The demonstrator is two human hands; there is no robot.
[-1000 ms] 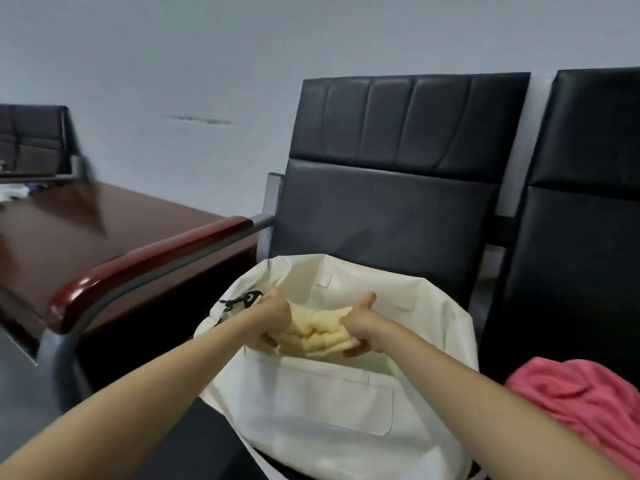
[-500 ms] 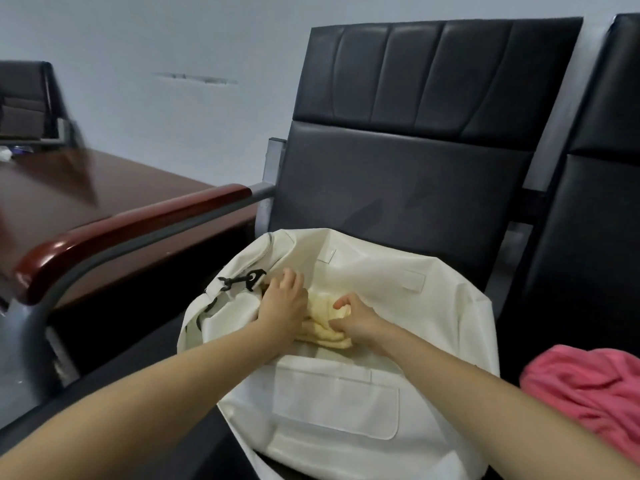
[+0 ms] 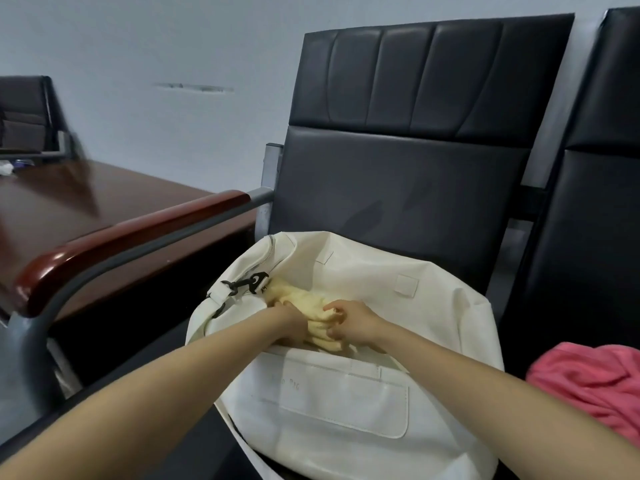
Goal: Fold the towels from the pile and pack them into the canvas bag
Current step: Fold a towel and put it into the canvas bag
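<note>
Head view, down onto canvas bag (image 3: 346,403) (close)

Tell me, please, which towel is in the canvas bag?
The pale yellow towel, sitting in the canvas bag's open mouth; the pink towel lies outside it, on the next chair.

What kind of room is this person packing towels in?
Probably an office waiting or meeting room: linked black padded chairs with a wooden armrest, and a polished wooden table beside them.
</note>
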